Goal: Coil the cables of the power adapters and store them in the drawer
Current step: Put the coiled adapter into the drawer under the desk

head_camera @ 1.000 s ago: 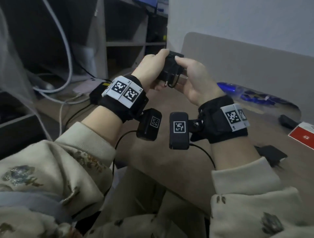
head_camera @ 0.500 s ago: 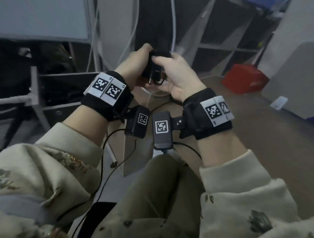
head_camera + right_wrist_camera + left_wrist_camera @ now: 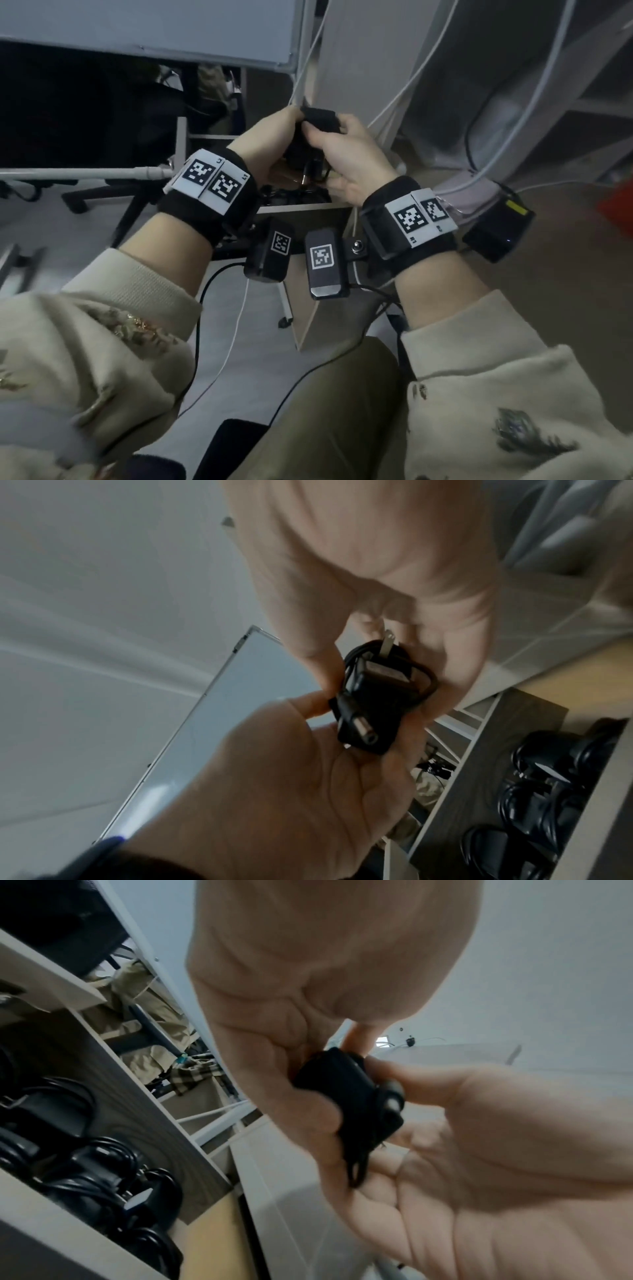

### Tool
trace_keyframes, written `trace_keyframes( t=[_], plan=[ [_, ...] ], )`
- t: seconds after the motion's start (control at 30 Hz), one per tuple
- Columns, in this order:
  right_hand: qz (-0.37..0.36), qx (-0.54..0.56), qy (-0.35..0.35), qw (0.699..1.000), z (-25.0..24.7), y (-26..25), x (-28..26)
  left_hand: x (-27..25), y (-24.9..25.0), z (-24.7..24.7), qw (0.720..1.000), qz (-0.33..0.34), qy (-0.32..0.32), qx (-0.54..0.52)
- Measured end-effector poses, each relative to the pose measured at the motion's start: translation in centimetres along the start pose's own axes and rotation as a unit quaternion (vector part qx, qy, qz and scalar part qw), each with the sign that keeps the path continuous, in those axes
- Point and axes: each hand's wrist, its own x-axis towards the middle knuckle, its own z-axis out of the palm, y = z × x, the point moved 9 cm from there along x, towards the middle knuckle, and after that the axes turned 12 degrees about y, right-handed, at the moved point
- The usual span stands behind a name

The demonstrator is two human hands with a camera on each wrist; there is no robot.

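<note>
Person has turned from the desk to the open drawer (image 3: 479, 791). Left hand (image 3: 270, 144) and right hand (image 3: 356, 161) both grip the coiled power adapter (image 3: 373, 704). Drop-in looks next

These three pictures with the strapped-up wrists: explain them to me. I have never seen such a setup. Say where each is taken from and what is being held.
No machine here: a person works with bare hands, wearing a camera on the head and one on each wrist. The black wristbands with checkered tags belong to that gear.

The head picture looks down at both hands. The other two look along each wrist at the fingers.

The left hand and right hand together hold a small black power adapter with its cable wound round it; a metal prong and the round plug tip show.

Below stands an open drawer already holding other coiled black adapters. White cables hang behind.
</note>
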Motion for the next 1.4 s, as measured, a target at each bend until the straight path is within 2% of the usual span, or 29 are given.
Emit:
trace_keyframes(
  t=[0.13,0.2,0.27,0.33,0.4,0.47,0.67,0.8,0.9,1.0,1.07,1.17,1.2,1.3,1.37,1.4],
  plan=[
    [-0.035,0.0,0.05,0.998,1.0,0.5,3.5,2.5,-0.3,-1.9,0.997,-0.013,0.043,0.055],
    [-0.077,-0.079,0.077,0.991,1.1,0.3,5.3,3.6,-0.5,-2.5,0.995,-0.016,0.057,0.08],
    [-0.128,-0.224,0.091,0.962,1.1,0.0,6.8,4.9,-1.0,-2.9,0.992,-0.025,0.067,0.108],
    [-0.158,-0.369,0.084,0.912,1.5,0.4,8.3,6.1,-1.7,-3.0,0.986,-0.033,0.066,0.147],
    [-0.157,-0.457,0.061,0.873,2.1,1.6,9.5,7.1,-2.2,-2.9,0.982,-0.037,0.058,0.174],
    [-0.142,-0.5,0.052,0.853,2.3,2.9,10.6,7.9,-2.4,-2.6,0.98,-0.035,0.046,0.188],
    [-0.098,-0.549,0.022,0.83,2.6,6.1,11.7,8.8,-3.5,-1.1,0.962,-0.049,-0.02,0.267],
    [-0.052,-0.546,0.003,0.836,2.8,7.0,12.3,9.1,-4.3,0.0,0.942,-0.054,-0.067,0.325],
    [-0.004,-0.548,-0.049,0.835,3.5,7.8,12.5,9.4,-4.6,0.1,0.936,-0.053,-0.073,0.341],
    [0.0,-0.562,-0.063,0.825,3.6,7.9,12.6,9.6,-4.8,0.4,0.926,-0.063,-0.085,0.363],
    [-0.009,-0.586,-0.065,0.808,3.6,7.4,12.4,9.8,-4.8,0.9,0.918,-0.068,-0.094,0.378],
    [-0.01,-0.649,-0.109,0.753,4.2,7.9,12.3,10.4,-4.8,1.1,0.91,-0.072,-0.099,0.397],
    [-0.01,-0.655,-0.125,0.745,4.6,8.2,12.5,10.6,-4.8,1.3,0.91,-0.073,-0.102,0.395],
    [0.014,-0.628,-0.175,0.758,5.2,9.2,12.6,11.0,-5.2,1.7,0.902,-0.08,-0.113,0.409],
    [0.043,-0.617,-0.178,0.765,4.9,9.5,12.7,11.3,-5.5,1.8,0.891,-0.075,-0.119,0.431],
    [0.048,-0.606,-0.158,0.778,4.7,9.1,12.9,11.4,-5.6,1.9,0.886,-0.078,-0.126,0.44]
  ],
)
